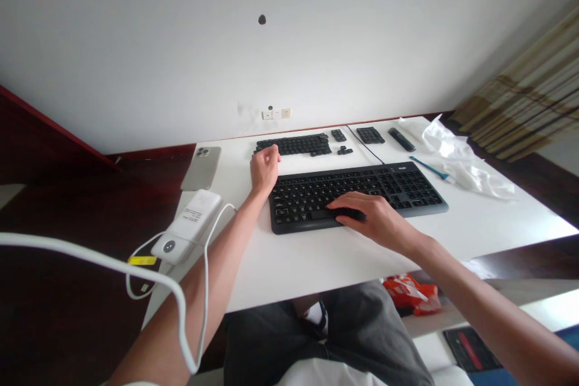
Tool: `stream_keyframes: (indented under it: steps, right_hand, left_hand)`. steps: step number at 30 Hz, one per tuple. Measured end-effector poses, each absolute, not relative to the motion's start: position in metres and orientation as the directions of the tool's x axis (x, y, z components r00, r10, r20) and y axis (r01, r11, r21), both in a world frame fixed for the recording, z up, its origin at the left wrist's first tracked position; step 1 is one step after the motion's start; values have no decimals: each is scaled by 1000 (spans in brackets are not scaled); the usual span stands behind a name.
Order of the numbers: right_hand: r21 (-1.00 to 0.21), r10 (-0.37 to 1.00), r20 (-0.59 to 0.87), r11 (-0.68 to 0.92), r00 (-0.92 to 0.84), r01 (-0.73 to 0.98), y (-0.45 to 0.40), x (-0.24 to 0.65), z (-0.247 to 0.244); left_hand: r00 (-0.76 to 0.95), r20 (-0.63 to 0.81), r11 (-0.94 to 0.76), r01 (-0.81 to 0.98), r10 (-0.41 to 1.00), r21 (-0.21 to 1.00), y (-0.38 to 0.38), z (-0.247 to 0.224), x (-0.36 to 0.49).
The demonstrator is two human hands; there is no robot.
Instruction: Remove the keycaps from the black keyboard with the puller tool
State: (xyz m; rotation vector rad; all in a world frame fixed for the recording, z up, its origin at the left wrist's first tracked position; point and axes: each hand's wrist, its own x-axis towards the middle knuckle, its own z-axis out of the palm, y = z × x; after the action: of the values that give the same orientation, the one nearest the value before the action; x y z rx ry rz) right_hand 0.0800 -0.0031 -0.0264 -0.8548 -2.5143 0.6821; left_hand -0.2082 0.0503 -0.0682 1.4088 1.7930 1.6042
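A black keyboard [357, 193] lies on the white table, its key field showing bare sockets with small light marks instead of smooth caps. My right hand [368, 211] rests over its lower middle, fingers stretched out and touching the bottom rows. My left hand [265, 170] is just beyond the keyboard's left corner, its fingers curled together; whatever they may hold is hidden. Beside it, rows of loose black keycaps [294, 145] are laid out in keyboard order. Smaller keycap groups sit to their right: a little block [338, 135], an arrow cluster [344, 150] and a number-pad block [370, 135].
At the left edge lie a phone [201, 167] and a white power bank [192, 223] with a white cable [206, 289] crossing by my left arm. On the right are a black stick-like object [401, 139], a blue-handled brush [429, 167] and crumpled white plastic [452, 145].
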Motion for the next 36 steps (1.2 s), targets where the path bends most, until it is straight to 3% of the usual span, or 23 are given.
stream_keyframes:
  steps: [5,10,17,24,31,36]
  right_hand:
    - [-552,662,229,692,-713,465,1,75,-7]
    - [-542,733,466,679,-495,495,6,48,25]
    - [-422,602,653,793,-460,440,21,-8,44]
    - [-247,462,526,887,-714,391,26,-32,-26]
    - [-298,461,741,877,-488,377,29,-29,8]
    - [-327,442,643,897,-626,297,28,-33,-30]
  left_hand:
    - [-450,342,-131,436,825,890,49,-68,-208]
    - [-447,368,-147,455,815,878,51,-70,-209]
    - [-451,363,-157,431,816,888,53,-71,-210]
    - [-438,378,-181,427,816,886,54,-72,-210]
    - [-466,396,-179,443,791,879,53,-70,-208]
    - [-465,368,-154,435,805,887,52,-66,-207]
